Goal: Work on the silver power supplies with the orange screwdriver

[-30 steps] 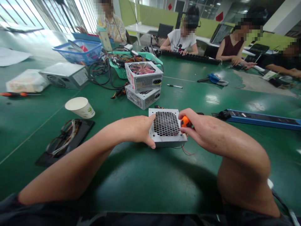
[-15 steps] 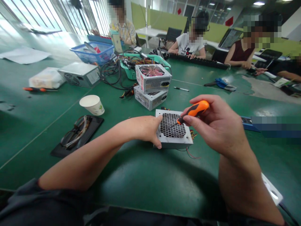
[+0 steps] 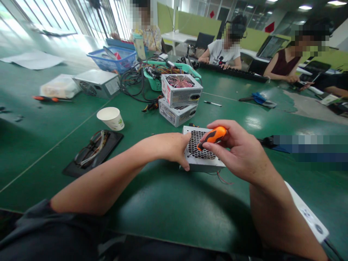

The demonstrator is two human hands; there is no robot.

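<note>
A grey metal box with a honeycomb grille lies on the green table in front of me. My left hand grips its left side, thumb at the near edge and fingers at the far part. Held in my right hand is an orange and black screwdriver, slanting down to the left. Its tip is near the box's front left corner, close to my left thumb; whether it touches a screw cannot be made out. Thin red and black wires come out by the box's near right edge.
Behind the box stand two stacked power supplies. A paper cup and glasses on a black pad are at the left. A power strip lies beyond my right forearm. Baskets, cables and several people are farther back.
My right hand and the screwdriver have moved left and slightly down, bringing the tip from the grille to the front left corner. The whole view has shifted slightly.
</note>
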